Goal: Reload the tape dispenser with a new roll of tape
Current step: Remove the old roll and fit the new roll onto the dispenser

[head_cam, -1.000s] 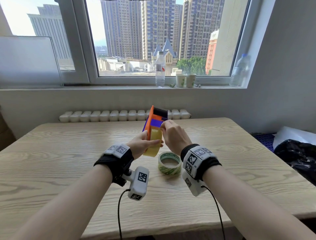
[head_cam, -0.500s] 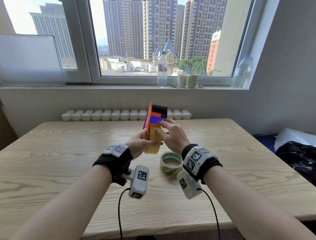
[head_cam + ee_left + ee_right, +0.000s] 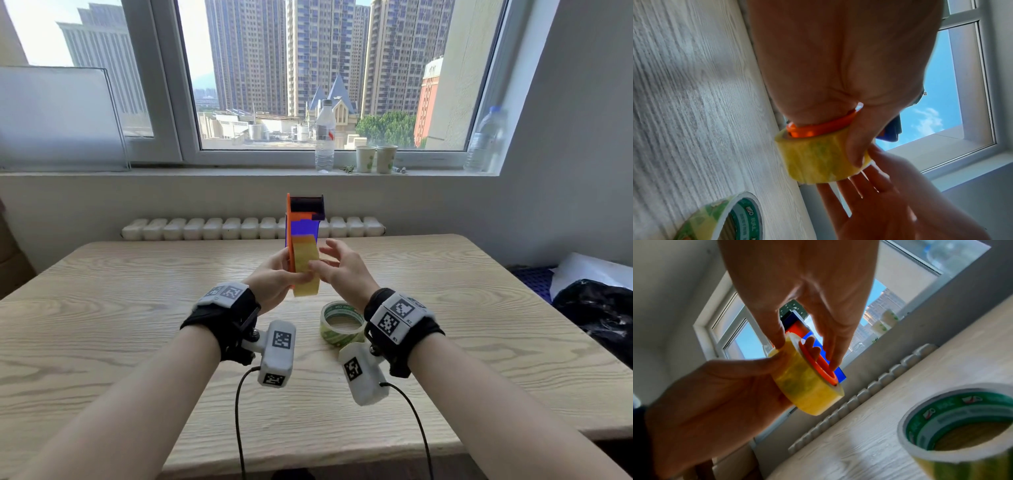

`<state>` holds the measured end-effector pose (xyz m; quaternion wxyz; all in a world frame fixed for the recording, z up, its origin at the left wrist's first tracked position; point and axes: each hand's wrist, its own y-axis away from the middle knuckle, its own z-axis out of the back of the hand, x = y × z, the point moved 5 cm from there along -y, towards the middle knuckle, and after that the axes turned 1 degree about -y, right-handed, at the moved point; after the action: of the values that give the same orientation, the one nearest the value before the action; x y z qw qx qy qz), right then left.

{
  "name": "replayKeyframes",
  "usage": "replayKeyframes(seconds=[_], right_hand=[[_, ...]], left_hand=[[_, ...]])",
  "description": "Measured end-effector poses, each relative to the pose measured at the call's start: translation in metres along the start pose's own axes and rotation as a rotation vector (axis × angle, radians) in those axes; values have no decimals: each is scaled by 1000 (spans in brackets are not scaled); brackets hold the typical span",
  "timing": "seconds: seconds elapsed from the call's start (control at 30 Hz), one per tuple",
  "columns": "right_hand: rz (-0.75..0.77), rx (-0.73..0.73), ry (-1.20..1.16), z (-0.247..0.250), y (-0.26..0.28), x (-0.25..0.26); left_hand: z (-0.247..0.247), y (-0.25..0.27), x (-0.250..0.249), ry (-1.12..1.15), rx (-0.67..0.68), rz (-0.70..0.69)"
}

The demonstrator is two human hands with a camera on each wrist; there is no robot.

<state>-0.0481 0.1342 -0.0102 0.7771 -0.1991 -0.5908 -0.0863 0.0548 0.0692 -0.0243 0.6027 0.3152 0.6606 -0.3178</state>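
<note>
My left hand (image 3: 286,275) holds the orange and blue tape dispenser (image 3: 303,219) upright above the table, thumb lying across the yellow tape roll (image 3: 306,263) that sits on its orange hub (image 3: 818,363). In the left wrist view the roll (image 3: 813,159) sits under my thumb, against the orange frame. My right hand (image 3: 329,260) is beside the roll with fingers spread and fairly straight; its thumb touches the roll's outer face and a fingertip (image 3: 833,363) rests by the hub. A second roll, green-printed (image 3: 342,323), lies flat on the table below my hands.
The wooden table (image 3: 137,308) has a white ribbed strip (image 3: 205,228) along its far edge. On the windowsill stand two water bottles (image 3: 324,137) and two paper cups (image 3: 376,159). A black bag (image 3: 599,308) lies off the table's right side.
My right hand has come down from the dispenser's blue upper part to the yellow roll, and its fingers have spread out. The left hand keeps its hold.
</note>
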Motion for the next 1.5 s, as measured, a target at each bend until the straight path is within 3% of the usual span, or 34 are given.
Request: replayKeyframes(seconds=[0.63, 1.1, 1.2, 1.33, 1.5], right_hand=[[-230, 51, -242, -13, -9, -2], [-191, 145, -271, -6, -2, -5], [-116, 1, -50, 0, -4, -10], [152, -126, 379, 6, 1, -1], [481, -61, 630, -2, 8, 12]], left_hand=[[-10, -2, 2, -68, -29, -12], [-6, 1, -1, -133, 9, 13], [-5, 2, -2, -134, 8, 8], [-5, 1, -2, -118, 0, -9], [-5, 1, -1, -90, -20, -32]])
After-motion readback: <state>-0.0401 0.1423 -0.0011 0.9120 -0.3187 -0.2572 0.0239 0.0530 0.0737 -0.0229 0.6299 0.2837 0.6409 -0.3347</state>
